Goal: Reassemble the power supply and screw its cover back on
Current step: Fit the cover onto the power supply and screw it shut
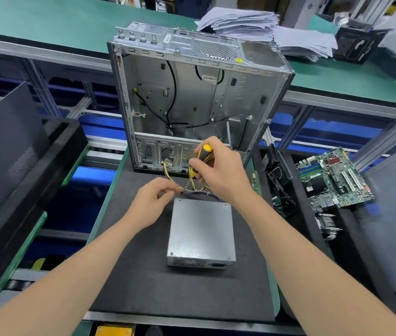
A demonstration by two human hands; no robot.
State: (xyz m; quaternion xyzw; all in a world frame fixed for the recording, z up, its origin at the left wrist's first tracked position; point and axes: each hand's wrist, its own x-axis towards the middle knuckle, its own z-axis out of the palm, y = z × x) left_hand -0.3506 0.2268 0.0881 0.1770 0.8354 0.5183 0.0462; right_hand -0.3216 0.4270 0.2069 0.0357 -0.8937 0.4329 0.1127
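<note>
Screwdriver (198, 163) in R grip (218, 172), tip down

An open computer case (192, 93) is set at the far edge of a black foam mat (143, 263), and black cables are seen across its bare interior. Right of the case, a green motherboard (332, 178) is laid in a black tray (344, 234). Behind the case, papers (240, 20) are piled on a green bench (46, 20), with a black box (359, 44) further right. Left of the case, a dark panel (5, 146) is leaned in another tray (68, 139).
</note>
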